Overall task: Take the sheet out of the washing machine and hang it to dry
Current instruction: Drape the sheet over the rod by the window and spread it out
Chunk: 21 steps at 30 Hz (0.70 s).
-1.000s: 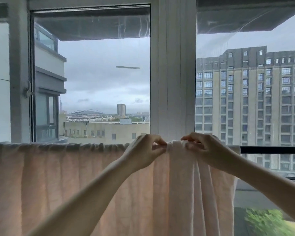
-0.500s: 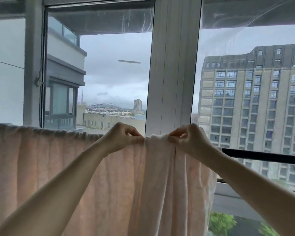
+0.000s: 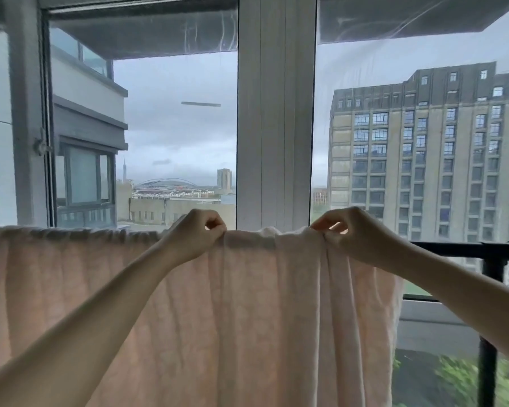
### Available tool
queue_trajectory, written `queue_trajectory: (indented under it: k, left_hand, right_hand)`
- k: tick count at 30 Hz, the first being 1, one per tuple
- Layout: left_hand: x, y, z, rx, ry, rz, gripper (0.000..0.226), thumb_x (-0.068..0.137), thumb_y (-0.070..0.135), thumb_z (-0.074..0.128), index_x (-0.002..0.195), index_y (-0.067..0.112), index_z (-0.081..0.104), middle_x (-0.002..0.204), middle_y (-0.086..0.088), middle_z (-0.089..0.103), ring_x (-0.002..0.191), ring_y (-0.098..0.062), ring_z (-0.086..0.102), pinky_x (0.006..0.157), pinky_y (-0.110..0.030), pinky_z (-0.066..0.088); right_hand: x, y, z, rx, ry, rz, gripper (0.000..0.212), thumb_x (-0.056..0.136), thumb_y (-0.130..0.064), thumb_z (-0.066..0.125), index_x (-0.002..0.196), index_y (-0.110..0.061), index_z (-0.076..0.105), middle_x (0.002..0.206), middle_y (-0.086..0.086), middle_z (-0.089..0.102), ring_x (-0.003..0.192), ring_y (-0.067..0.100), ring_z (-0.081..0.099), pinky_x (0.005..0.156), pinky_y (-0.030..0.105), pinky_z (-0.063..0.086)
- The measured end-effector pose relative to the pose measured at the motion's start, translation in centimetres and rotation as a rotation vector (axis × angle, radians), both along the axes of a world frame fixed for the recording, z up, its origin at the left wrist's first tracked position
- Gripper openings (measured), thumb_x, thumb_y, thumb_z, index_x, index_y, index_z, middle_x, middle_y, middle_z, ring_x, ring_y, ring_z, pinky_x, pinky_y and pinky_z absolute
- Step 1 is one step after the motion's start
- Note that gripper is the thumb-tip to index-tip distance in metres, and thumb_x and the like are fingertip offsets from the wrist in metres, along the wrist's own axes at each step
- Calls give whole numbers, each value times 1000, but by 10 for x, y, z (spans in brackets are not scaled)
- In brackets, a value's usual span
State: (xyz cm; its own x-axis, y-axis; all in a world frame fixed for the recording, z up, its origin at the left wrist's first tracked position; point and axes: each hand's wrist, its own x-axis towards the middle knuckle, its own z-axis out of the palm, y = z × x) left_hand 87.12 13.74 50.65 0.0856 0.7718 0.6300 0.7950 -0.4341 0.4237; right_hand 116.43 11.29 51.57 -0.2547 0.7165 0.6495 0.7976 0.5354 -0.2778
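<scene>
A pale pink sheet (image 3: 71, 289) hangs draped over a horizontal rail in front of the window, from the left edge of view to about two thirds across. My left hand (image 3: 193, 233) pinches the sheet's top fold near the middle. My right hand (image 3: 356, 233) pinches the bunched top fold near the sheet's right end. Between the two hands the top edge is stretched fairly flat. Below my right hand the fabric falls in several vertical folds. The rail under the sheet is hidden by the fabric.
The bare black rail (image 3: 465, 249) continues to the right of the sheet, with a black upright post (image 3: 489, 318) below it. A white window frame post (image 3: 275, 113) stands straight behind the sheet. Large glass panes lie close behind the rail.
My hands have moved apart along the rail, spreading the bunched top edge of the sheet wider. The right hand has travelled right with the fabric.
</scene>
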Motion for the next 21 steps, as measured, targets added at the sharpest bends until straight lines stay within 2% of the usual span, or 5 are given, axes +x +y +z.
queue_trajectory:
  k: [4,6,8,11,21]
  left_hand:
    - [8,-12,6,85,228,-33,31,84,5,52,89,33,66,96,12,69,93,-10,63,85,-36,52]
    - [16,-15,8,50,275,-113,33,84,4,54,96,30,70,98,8,71,94,-7,63,86,-34,52]
    - [22,-14,8,-1,215,-172,17,85,21,65,98,28,73,91,8,72,89,-4,65,84,-31,53]
    - [23,-9,5,19,129,-206,15,77,38,77,89,29,76,80,10,73,78,0,66,78,-27,55]
    - [20,2,6,33,-72,-268,12,85,14,68,76,21,69,78,5,70,76,-15,69,73,-41,57]
  right_hand:
    - [-14,-5,-4,-25,-139,62,29,85,-21,67,113,-23,64,103,-13,61,86,-1,56,70,7,45]
    - [-21,-2,-6,-27,-199,67,38,80,-37,72,114,-23,61,102,-13,62,85,-1,57,72,13,49]
    - [-24,4,-8,-17,-213,47,44,77,-44,73,113,-22,61,99,-11,65,84,2,60,74,18,52]
    - [-19,6,-6,32,-189,50,39,74,-41,76,107,-23,65,94,-16,65,77,-8,56,71,3,44]
    - [21,-4,8,-109,-130,114,21,80,-27,72,99,-32,66,96,-17,67,87,-4,62,83,14,51]
